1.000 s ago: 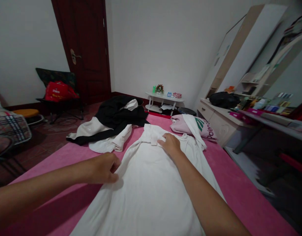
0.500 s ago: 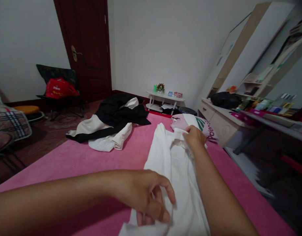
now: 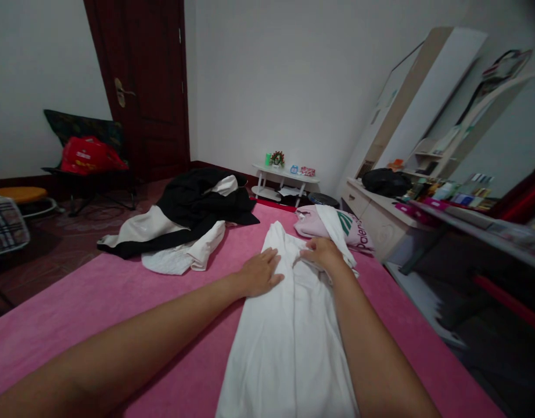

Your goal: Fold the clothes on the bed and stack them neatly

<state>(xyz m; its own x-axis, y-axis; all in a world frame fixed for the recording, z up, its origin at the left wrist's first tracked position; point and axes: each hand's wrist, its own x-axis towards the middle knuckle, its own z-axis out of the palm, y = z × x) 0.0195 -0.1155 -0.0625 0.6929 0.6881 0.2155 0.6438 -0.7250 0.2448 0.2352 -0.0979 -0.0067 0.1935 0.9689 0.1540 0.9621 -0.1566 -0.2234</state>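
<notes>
A long white shirt [image 3: 288, 342] lies stretched out on the pink bedspread [image 3: 193, 325], its near end running out of the bottom of the view. My left hand [image 3: 261, 274] rests flat on its left upper edge, fingers extended. At the upper right of the cloth, my right hand [image 3: 323, 255] is closed on a bit of the shirt, the fingertips partly tucked out of sight. One white strip of cloth, seemingly a sleeve, reaches past this hand over a pale pink printed bag [image 3: 358, 232].
A heap of black and white clothes [image 3: 197, 203] lies on the bed's far left. Beyond the bed stand a small white table [image 3: 288, 174], a dresser [image 3: 367, 203] with a black bag [image 3: 387, 183], and a chair with a red bag [image 3: 90, 155].
My left hand has moved forward from the near part of the shirt and now lies flat near its top. My right hand has shifted slightly left and nearer. The shirt looks smoother.
</notes>
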